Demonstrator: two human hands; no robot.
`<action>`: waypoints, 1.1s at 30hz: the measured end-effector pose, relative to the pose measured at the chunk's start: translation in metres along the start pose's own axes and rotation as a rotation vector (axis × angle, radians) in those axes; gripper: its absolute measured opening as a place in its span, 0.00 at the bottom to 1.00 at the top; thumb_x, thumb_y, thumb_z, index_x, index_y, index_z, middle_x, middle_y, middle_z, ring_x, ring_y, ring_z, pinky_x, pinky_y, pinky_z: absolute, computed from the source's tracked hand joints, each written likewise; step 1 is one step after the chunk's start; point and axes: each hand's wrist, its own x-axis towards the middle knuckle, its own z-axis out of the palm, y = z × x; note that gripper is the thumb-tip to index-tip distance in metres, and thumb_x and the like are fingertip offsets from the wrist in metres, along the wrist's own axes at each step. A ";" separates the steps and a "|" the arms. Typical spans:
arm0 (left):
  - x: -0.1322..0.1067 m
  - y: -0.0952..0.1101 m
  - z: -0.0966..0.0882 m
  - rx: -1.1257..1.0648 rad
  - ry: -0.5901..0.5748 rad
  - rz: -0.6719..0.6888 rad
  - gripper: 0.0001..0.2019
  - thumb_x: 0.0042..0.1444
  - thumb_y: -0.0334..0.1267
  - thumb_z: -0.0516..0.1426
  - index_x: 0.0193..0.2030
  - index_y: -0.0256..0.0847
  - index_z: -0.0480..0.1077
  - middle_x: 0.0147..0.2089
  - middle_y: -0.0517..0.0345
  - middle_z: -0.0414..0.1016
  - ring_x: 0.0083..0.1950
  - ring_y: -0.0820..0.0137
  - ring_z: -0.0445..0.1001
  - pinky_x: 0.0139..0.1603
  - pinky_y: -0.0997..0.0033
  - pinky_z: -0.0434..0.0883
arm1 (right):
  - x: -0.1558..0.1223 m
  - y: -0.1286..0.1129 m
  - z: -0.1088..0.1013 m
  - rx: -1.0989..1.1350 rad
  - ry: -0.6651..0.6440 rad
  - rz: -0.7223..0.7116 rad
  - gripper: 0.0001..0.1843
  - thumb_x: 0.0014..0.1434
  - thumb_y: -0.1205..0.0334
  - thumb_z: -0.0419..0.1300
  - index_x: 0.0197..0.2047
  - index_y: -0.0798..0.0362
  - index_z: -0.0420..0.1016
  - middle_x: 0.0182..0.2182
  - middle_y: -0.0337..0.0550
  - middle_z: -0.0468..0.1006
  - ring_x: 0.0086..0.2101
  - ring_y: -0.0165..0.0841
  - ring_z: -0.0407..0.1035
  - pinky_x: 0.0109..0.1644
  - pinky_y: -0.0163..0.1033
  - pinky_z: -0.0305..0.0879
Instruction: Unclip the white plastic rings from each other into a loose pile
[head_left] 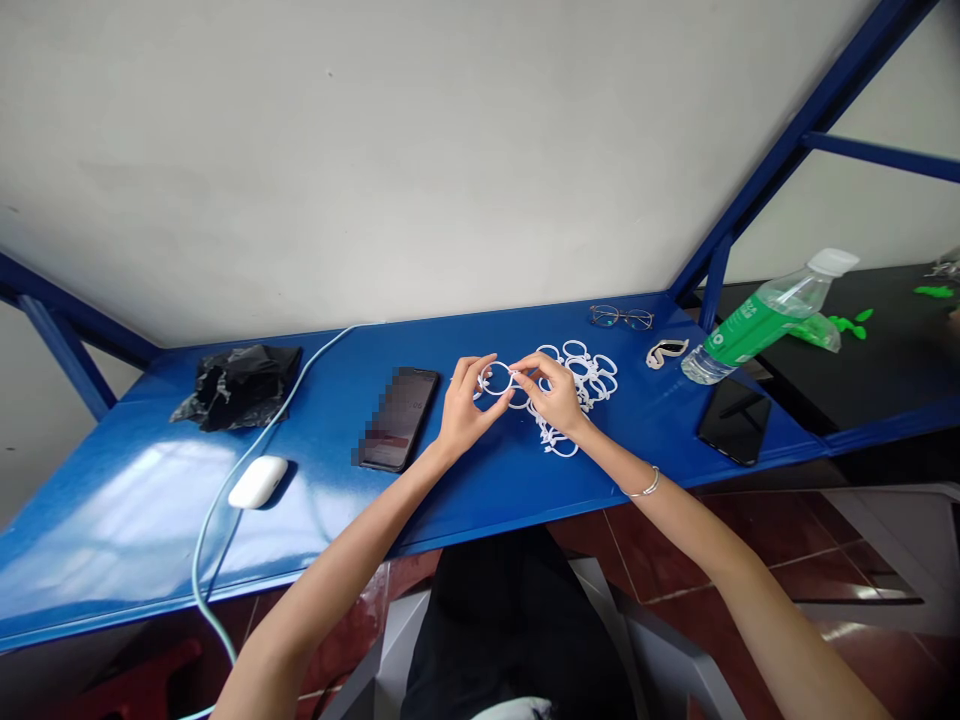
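Pinching one ring point(496, 393) between left hand point(466, 408) and right hand point(555, 396), both grips clasping it; other rings point(583, 388) on table point(510, 490).

Bright, glare on tabletop point(502, 495); stretched edges

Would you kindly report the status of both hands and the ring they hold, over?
Left hand and right hand holding ring between them. Pile of white rings partly hidden behind right hand. Nothing visibly in the way.
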 end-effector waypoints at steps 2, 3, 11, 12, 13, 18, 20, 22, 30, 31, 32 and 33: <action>0.000 0.000 0.000 0.005 -0.011 -0.010 0.21 0.58 0.41 0.59 0.57 0.42 0.62 0.44 0.53 0.67 0.38 0.71 0.69 0.35 0.73 0.70 | 0.000 0.000 -0.001 0.006 0.003 0.008 0.08 0.63 0.56 0.57 0.38 0.50 0.74 0.34 0.42 0.75 0.32 0.34 0.71 0.34 0.39 0.69; 0.000 -0.001 0.000 0.006 -0.015 -0.013 0.21 0.58 0.41 0.59 0.57 0.42 0.62 0.43 0.54 0.67 0.37 0.71 0.69 0.35 0.72 0.70 | 0.000 0.000 -0.001 0.011 0.004 0.007 0.08 0.63 0.55 0.57 0.38 0.50 0.74 0.33 0.42 0.75 0.32 0.34 0.71 0.33 0.39 0.69; 0.001 0.000 -0.001 0.032 -0.037 -0.029 0.17 0.58 0.42 0.59 0.53 0.43 0.65 0.40 0.55 0.69 0.37 0.70 0.70 0.35 0.72 0.69 | 0.001 -0.001 -0.003 0.028 -0.012 0.020 0.11 0.63 0.53 0.56 0.36 0.50 0.74 0.31 0.42 0.74 0.31 0.34 0.70 0.32 0.39 0.68; 0.001 0.000 -0.001 0.032 -0.037 -0.029 0.17 0.58 0.42 0.59 0.53 0.43 0.65 0.40 0.55 0.69 0.37 0.70 0.70 0.35 0.72 0.69 | 0.001 0.000 -0.003 0.030 -0.013 0.021 0.11 0.62 0.53 0.57 0.36 0.50 0.74 0.31 0.42 0.74 0.31 0.34 0.69 0.32 0.39 0.67; 0.001 0.000 -0.001 0.032 -0.036 -0.029 0.17 0.58 0.42 0.59 0.52 0.43 0.65 0.40 0.56 0.69 0.36 0.70 0.70 0.35 0.72 0.69 | 0.001 0.000 -0.003 0.033 -0.012 0.021 0.11 0.62 0.53 0.57 0.36 0.50 0.74 0.31 0.42 0.73 0.31 0.34 0.69 0.32 0.39 0.67; 0.001 0.000 0.000 0.025 -0.031 -0.017 0.17 0.57 0.41 0.59 0.52 0.42 0.65 0.39 0.56 0.69 0.35 0.71 0.69 0.36 0.72 0.69 | 0.001 0.001 -0.003 0.058 -0.010 0.014 0.10 0.62 0.54 0.57 0.35 0.50 0.74 0.30 0.41 0.72 0.29 0.33 0.68 0.31 0.39 0.66; 0.001 0.000 0.000 0.027 -0.032 -0.014 0.17 0.57 0.42 0.59 0.52 0.42 0.65 0.39 0.56 0.70 0.36 0.71 0.70 0.36 0.72 0.69 | 0.001 0.001 -0.003 0.059 -0.012 0.014 0.10 0.62 0.54 0.57 0.35 0.50 0.74 0.30 0.41 0.72 0.29 0.33 0.68 0.31 0.39 0.66; 0.002 0.001 -0.001 0.032 -0.036 -0.015 0.17 0.58 0.43 0.59 0.52 0.42 0.65 0.39 0.55 0.70 0.36 0.70 0.70 0.36 0.72 0.69 | 0.001 0.001 -0.003 0.051 -0.016 0.016 0.11 0.62 0.53 0.57 0.35 0.50 0.74 0.29 0.41 0.71 0.29 0.33 0.67 0.31 0.39 0.66; 0.001 0.003 -0.001 0.035 -0.042 -0.011 0.16 0.58 0.44 0.58 0.50 0.42 0.66 0.40 0.55 0.71 0.34 0.71 0.69 0.35 0.72 0.70 | 0.001 0.001 -0.003 0.045 -0.015 0.013 0.11 0.62 0.53 0.57 0.32 0.50 0.73 0.28 0.40 0.69 0.28 0.33 0.66 0.31 0.39 0.65; 0.001 0.003 -0.001 0.035 -0.044 -0.010 0.15 0.58 0.44 0.58 0.50 0.42 0.66 0.40 0.55 0.71 0.34 0.71 0.69 0.35 0.72 0.70 | 0.001 0.001 -0.003 0.043 -0.014 0.013 0.12 0.62 0.54 0.57 0.32 0.50 0.73 0.27 0.40 0.69 0.28 0.33 0.66 0.31 0.39 0.65; 0.001 0.003 -0.001 0.036 -0.044 -0.011 0.15 0.58 0.44 0.58 0.50 0.42 0.66 0.40 0.55 0.71 0.34 0.71 0.69 0.35 0.72 0.70 | 0.001 0.001 -0.003 0.042 -0.013 0.013 0.12 0.62 0.54 0.57 0.31 0.50 0.73 0.27 0.40 0.69 0.28 0.33 0.66 0.31 0.39 0.65; 0.002 0.002 0.000 0.037 -0.043 -0.014 0.15 0.58 0.44 0.58 0.50 0.42 0.66 0.40 0.55 0.70 0.34 0.71 0.69 0.35 0.72 0.70 | 0.001 0.001 -0.003 0.043 -0.012 0.013 0.11 0.62 0.54 0.57 0.31 0.50 0.73 0.27 0.40 0.69 0.28 0.33 0.66 0.31 0.39 0.65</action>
